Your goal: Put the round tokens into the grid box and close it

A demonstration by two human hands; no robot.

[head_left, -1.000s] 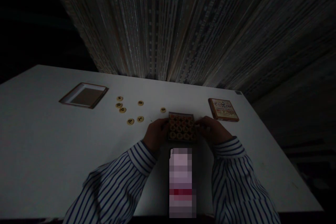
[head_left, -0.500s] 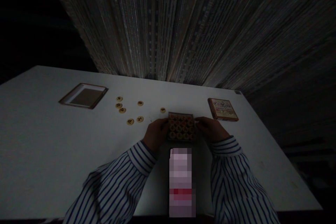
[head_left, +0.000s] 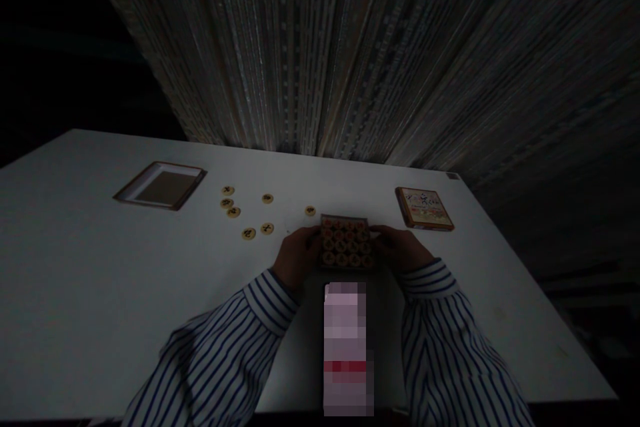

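Observation:
A small clear-rimmed box of Chinese chess pieces is in front of me, its round wooden discs lying in rows with red and dark characters. My left hand is closed on the box's left side, fingertips at the upper left corner. On the opposite side, my right hand is closed at the right edge, its fingers partly hidden in shadow. Just beyond the box lies a loose chess piece. Further left, several more are scattered, among them a chess piece with a dark character.
An open, shallow box part rests at the far left of the white table. To the right is a printed box lid. A blurred-out rectangular object lies between my forearms. A striped curtain hangs behind the table.
The fingers of my right hand have shifted slightly at the box's edge, and a pale spot at their tips no longer shows. The box and loose pieces stay in place.

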